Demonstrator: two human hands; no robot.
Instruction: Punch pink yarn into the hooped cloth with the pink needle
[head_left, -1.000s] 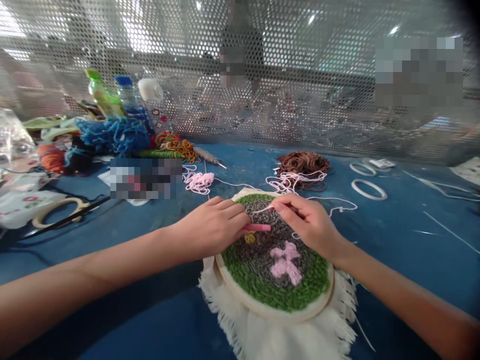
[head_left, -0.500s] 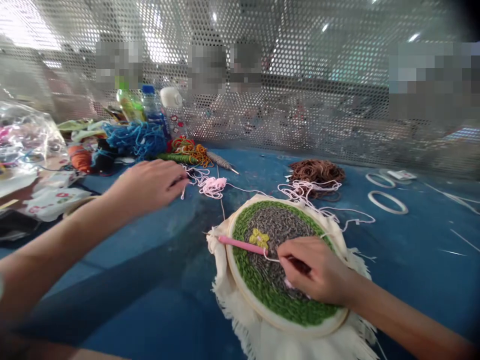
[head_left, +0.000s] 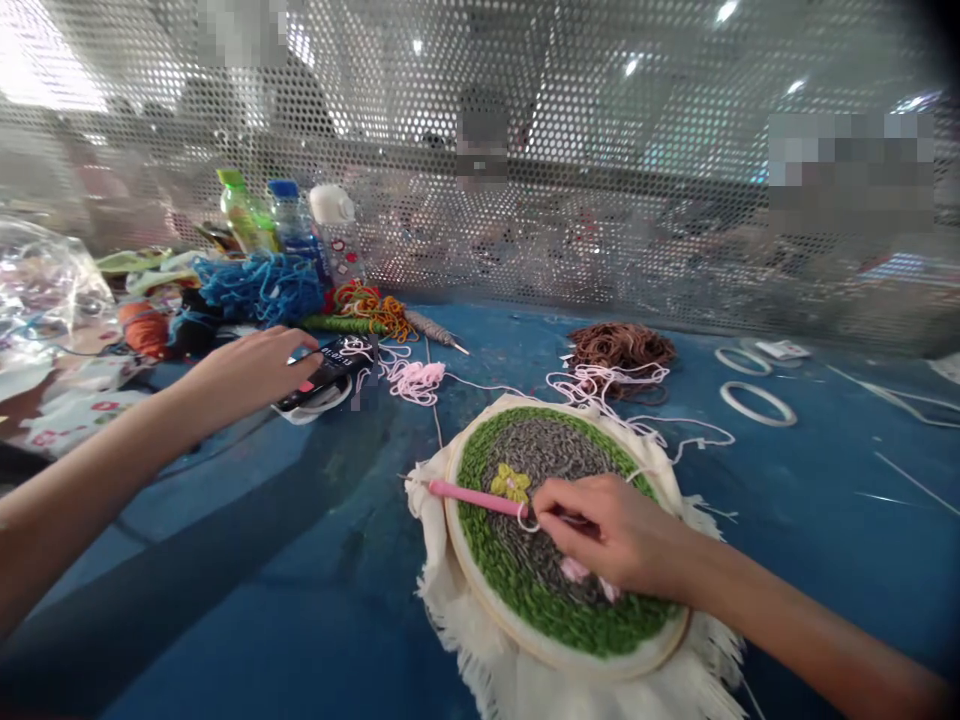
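Pink needle (head_left: 472, 497) pinched tight in right hand (head_left: 615, 535), just above hoop (head_left: 450, 540); left hand (head_left: 247, 375) touching phone (head_left: 319, 372), grip unclear.

L hand (head_left: 247, 375) can pass over blue tabletop (head_left: 247, 610) at front-left, up to embroidery hoop (head_left: 448, 530); way to back edge blocked by blue yarn (head_left: 259, 290), pink yarn tangle (head_left: 416, 382), brown yarn heap (head_left: 621, 347), w/ perforated metal screen (head_left: 570, 230) behind

Green-bordered grey hoop embroidery (head_left: 559, 460)
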